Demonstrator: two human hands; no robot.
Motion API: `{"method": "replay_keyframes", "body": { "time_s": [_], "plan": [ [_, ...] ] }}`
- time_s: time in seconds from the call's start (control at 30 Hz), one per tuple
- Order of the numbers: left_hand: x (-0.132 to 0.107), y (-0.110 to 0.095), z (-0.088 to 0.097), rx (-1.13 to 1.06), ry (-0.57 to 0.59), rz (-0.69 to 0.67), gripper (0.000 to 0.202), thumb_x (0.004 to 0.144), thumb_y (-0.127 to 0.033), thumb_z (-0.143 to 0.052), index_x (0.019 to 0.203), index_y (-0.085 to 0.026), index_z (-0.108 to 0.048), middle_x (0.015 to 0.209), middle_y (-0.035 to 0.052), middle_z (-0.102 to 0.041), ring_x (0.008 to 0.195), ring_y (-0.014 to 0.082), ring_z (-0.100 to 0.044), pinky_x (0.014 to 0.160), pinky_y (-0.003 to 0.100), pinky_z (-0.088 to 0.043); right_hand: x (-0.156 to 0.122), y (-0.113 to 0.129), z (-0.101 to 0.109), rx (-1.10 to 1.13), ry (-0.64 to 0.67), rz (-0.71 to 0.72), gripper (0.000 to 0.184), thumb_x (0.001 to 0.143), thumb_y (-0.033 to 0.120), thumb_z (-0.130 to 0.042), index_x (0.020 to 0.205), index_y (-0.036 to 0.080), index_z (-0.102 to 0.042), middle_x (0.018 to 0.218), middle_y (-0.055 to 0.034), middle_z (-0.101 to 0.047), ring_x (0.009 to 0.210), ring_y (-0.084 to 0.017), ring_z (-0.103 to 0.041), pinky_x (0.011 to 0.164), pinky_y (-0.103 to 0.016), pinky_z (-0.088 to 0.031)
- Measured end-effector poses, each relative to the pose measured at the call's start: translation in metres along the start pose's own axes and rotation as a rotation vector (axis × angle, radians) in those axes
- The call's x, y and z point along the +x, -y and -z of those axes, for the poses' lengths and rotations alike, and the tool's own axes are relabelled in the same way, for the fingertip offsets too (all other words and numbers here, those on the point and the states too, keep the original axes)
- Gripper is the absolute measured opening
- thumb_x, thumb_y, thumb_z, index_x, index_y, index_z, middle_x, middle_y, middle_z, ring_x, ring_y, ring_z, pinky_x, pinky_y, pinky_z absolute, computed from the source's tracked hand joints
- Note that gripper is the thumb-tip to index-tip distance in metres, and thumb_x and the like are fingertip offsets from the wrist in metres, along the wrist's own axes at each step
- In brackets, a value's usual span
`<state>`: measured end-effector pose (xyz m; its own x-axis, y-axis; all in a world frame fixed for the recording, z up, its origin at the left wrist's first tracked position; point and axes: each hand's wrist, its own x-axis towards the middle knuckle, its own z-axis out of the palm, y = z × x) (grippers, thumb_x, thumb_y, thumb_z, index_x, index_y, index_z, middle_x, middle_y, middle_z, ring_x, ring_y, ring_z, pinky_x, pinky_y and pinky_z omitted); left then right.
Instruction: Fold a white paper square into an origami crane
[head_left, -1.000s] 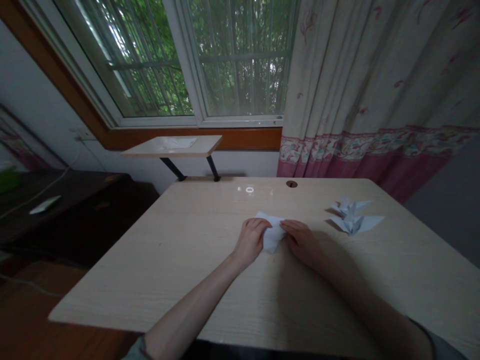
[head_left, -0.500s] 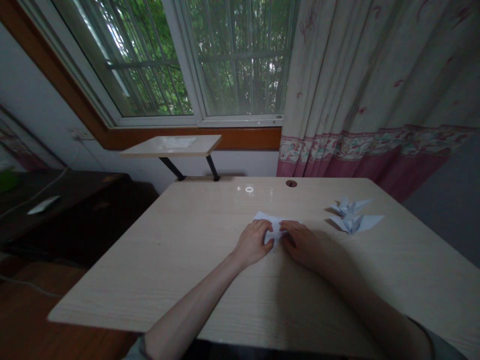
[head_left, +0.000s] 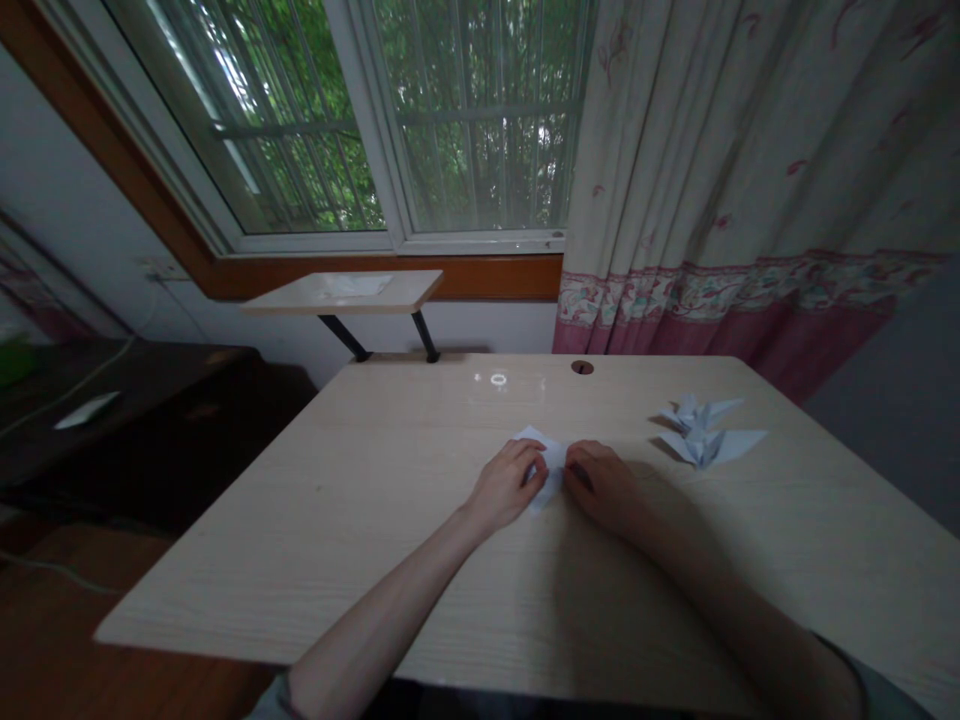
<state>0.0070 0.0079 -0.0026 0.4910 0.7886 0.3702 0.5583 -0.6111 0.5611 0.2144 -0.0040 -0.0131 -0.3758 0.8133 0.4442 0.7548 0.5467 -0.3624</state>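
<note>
A small sheet of white paper lies on the desk between my two hands, partly covered by them. My left hand rests on its left side, thumb and fingers curled and closed on the paper. From the right, my right hand pinches the paper's right edge with bent fingers. The palms and the paper's underside are hidden. To the right of my right hand sit two folded white paper cranes, one close behind the other.
The pale wooden desk has a round cable hole near its back edge. A raised shelf with white paper on it stands at the back left. Curtains hang behind the desk, and a dark table stands to the left.
The paper's right part, which stuck out behind my right fingers, is now folded or turned in, so the sheet looks narrower. My hands shifted only slightly.
</note>
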Motion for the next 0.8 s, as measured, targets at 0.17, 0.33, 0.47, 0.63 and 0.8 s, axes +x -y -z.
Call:
{"method": "replay_keyframes", "body": {
  "time_s": [0.17,0.33,0.47,0.63,0.8],
  "plan": [
    [0.0005,0.0025,-0.0008,-0.022,0.006,0.007,0.011,0.096,-0.02,-0.051,0.089,-0.019,-0.06,0.118,0.0088,-0.065,0.112,0.023,-0.058,0.099,0.039,-0.047,-0.0001,-0.0001,-0.001,0.001,0.021,-0.02,0.01,0.086,0.013,-0.047,0.086,0.019,-0.056,0.09,-0.0083,-0.062,0.085,-0.022,-0.057,0.081,-0.037,-0.048],
    [0.0008,0.0053,-0.0034,-0.035,-0.011,0.022,0.006,0.093,-0.015,-0.055,0.09,-0.019,-0.057,0.114,0.009,-0.064,0.112,0.0234,-0.056,0.1,0.039,-0.045,0.001,-0.0006,0.0002,0.011,0.034,-0.031,0.011,0.087,0.013,-0.045,0.085,0.021,-0.052,0.089,-0.006,-0.06,0.083,-0.02,-0.056,0.078,-0.035,-0.048],
    [0.0008,0.0054,-0.005,-0.012,0.0,0.031,0.007,0.092,-0.013,-0.057,0.094,-0.019,-0.055,0.109,0.0084,-0.063,0.109,0.0233,-0.055,0.098,0.038,-0.046,0.0015,-0.002,-0.0024,0.015,0.022,-0.035,0.012,0.088,0.013,-0.044,0.085,0.021,-0.051,0.088,-0.0055,-0.06,0.082,-0.02,-0.056,0.077,-0.035,-0.048],
    [0.0017,0.0046,-0.0069,0.043,0.016,0.03,0.005,0.093,-0.014,-0.055,0.093,-0.02,-0.056,0.106,0.0069,-0.062,0.106,0.0224,-0.054,0.095,0.037,-0.046,0.0019,-0.0006,-0.0049,-0.039,0.003,-0.016,0.013,0.089,0.013,-0.043,0.083,0.021,-0.051,0.086,-0.0072,-0.061,0.081,-0.021,-0.057,0.076,-0.035,-0.048],
    [0.004,0.002,-0.0065,0.111,0.031,0.03,0.004,0.095,-0.018,-0.055,0.092,-0.019,-0.056,0.1,0.0058,-0.062,0.099,0.022,-0.055,0.09,0.036,-0.046,0.0019,-0.0009,-0.0086,-0.097,0.003,-0.005,0.013,0.09,0.012,-0.044,0.085,0.021,-0.052,0.087,-0.0075,-0.061,0.082,-0.022,-0.057,0.077,-0.036,-0.048]
  ]
}}
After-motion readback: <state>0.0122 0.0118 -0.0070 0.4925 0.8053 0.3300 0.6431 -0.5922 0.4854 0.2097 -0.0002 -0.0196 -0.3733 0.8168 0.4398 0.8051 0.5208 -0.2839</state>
